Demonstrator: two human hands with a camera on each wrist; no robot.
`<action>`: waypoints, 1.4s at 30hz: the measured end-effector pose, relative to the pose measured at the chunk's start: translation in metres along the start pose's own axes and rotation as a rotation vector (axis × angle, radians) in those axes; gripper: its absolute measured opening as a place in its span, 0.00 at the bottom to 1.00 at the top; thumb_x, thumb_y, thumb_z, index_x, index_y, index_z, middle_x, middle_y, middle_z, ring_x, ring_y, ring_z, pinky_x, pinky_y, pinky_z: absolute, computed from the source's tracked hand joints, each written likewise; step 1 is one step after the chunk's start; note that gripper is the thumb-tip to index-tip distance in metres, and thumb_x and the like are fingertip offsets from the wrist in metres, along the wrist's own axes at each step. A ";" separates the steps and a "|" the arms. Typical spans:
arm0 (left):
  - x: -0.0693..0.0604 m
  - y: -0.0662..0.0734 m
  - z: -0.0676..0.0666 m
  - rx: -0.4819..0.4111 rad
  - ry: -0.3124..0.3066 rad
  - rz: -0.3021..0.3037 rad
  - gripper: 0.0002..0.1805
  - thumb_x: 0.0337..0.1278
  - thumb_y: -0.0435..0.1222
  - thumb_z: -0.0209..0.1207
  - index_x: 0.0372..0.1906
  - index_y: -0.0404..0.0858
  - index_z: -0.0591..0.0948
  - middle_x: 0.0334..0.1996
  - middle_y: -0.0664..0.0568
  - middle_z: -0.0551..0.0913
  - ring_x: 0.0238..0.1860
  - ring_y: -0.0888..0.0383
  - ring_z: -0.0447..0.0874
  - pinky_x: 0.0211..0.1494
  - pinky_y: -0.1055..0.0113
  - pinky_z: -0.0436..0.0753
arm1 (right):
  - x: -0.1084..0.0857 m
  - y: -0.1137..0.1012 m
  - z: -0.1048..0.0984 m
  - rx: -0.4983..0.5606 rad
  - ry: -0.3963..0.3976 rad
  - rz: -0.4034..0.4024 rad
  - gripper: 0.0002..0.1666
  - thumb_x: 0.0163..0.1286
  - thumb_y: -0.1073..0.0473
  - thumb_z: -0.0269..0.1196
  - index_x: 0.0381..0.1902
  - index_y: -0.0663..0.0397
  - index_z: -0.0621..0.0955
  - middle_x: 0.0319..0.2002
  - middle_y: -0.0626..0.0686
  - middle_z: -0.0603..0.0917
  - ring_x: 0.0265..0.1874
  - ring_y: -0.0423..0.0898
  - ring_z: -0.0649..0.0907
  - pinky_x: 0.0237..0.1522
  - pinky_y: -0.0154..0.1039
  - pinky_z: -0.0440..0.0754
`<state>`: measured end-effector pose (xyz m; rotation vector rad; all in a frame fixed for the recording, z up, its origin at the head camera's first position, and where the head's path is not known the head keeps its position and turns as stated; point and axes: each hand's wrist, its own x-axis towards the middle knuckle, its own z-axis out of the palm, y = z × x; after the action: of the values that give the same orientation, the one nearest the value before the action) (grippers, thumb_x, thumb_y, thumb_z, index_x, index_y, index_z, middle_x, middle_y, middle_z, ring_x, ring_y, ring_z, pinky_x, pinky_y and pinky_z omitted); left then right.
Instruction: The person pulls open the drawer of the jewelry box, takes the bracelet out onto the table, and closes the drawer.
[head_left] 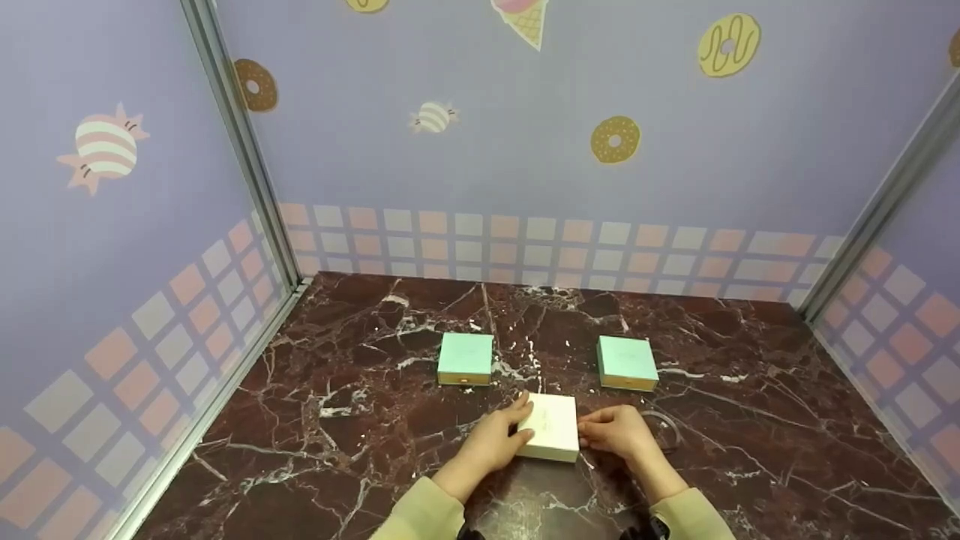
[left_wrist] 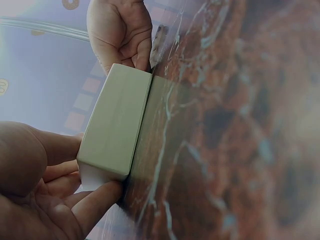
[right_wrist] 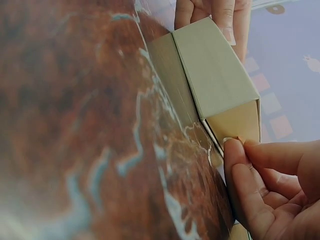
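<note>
While the right hand (head_left: 616,433) pinches a small tab (right_wrist: 241,139) on the golden end of the cream box (head_left: 553,424), the left hand (head_left: 491,440) grips the opposite side. The box sits flat on the dark marbled table (head_left: 300,465), between both hands, and beyond it lie the left mint box (head_left: 466,352) and the right mint box (head_left: 628,358), well apart (golden faces toward the person). The step in hand is probably pulling the tab outward; the next move would call for a straight, gentle draw, left hand bracing
</note>
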<state>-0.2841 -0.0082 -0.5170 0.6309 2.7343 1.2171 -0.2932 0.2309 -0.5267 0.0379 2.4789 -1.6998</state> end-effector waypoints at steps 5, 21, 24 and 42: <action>0.000 0.000 0.000 -0.012 -0.001 -0.004 0.29 0.71 0.36 0.61 0.72 0.33 0.72 0.78 0.43 0.65 0.75 0.35 0.67 0.81 0.34 0.58 | 0.000 0.000 0.000 -0.014 0.005 -0.014 0.11 0.67 0.69 0.68 0.40 0.77 0.87 0.31 0.63 0.91 0.25 0.41 0.89 0.33 0.34 0.91; 0.000 0.001 -0.001 -0.002 0.000 0.005 0.28 0.71 0.36 0.60 0.72 0.32 0.73 0.78 0.43 0.65 0.75 0.35 0.68 0.80 0.33 0.58 | 0.000 0.002 -0.004 -0.036 0.019 -0.023 0.10 0.65 0.71 0.67 0.38 0.78 0.87 0.26 0.60 0.91 0.22 0.38 0.87 0.29 0.30 0.89; 0.000 0.001 -0.001 -0.001 -0.002 0.002 0.28 0.71 0.37 0.60 0.72 0.33 0.73 0.78 0.43 0.65 0.75 0.35 0.68 0.80 0.33 0.58 | 0.000 0.001 -0.005 -0.045 0.015 -0.031 0.09 0.65 0.71 0.67 0.37 0.78 0.87 0.24 0.60 0.90 0.22 0.38 0.87 0.28 0.29 0.88; -0.001 0.001 -0.001 -0.025 0.001 0.016 0.29 0.71 0.35 0.60 0.72 0.30 0.72 0.78 0.41 0.65 0.75 0.34 0.67 0.80 0.32 0.57 | -0.001 -0.002 -0.010 -0.078 0.010 -0.015 0.07 0.65 0.73 0.67 0.35 0.78 0.87 0.26 0.61 0.90 0.22 0.40 0.87 0.28 0.31 0.89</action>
<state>-0.2829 -0.0090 -0.5154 0.6502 2.7161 1.2527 -0.2932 0.2397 -0.5211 0.0198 2.5573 -1.6104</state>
